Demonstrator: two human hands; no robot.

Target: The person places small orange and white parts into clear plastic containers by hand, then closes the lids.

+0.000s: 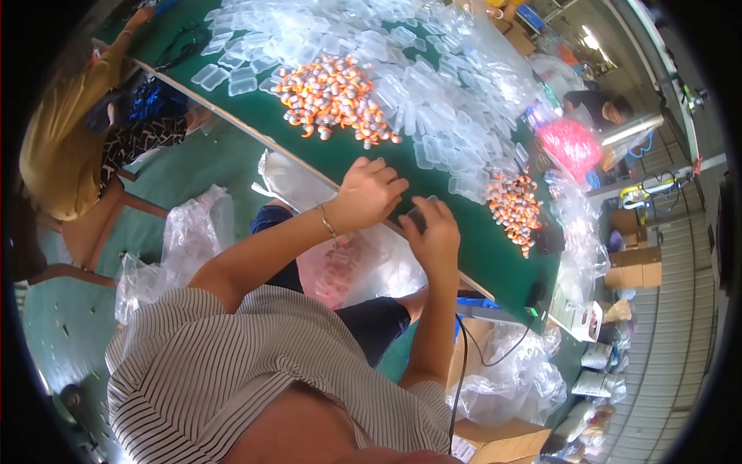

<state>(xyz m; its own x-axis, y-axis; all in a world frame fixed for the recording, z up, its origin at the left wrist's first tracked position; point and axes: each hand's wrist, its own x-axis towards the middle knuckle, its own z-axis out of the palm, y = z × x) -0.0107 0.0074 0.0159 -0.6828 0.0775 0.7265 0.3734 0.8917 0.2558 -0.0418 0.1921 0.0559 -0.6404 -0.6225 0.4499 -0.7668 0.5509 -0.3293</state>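
Both my hands are over the near edge of the green table. My left hand, with a bracelet at the wrist, has its fingers curled in; whatever they hold, if anything, is hidden. Just to its right, my right hand closes its thumb and fingers round a small clear plastic box, which is mostly covered. Beyond my hands lies a heap of small orange, white and grey pieces, too small to name. Clear plastic boxes are piled behind and beside it. A second heap of such pieces sits to the right.
Under the table edge, an opened clear bag holds reddish and clear pieces by my legs. Another person sits at the left. A cable hangs at the right, above plastic bags and a cardboard box.
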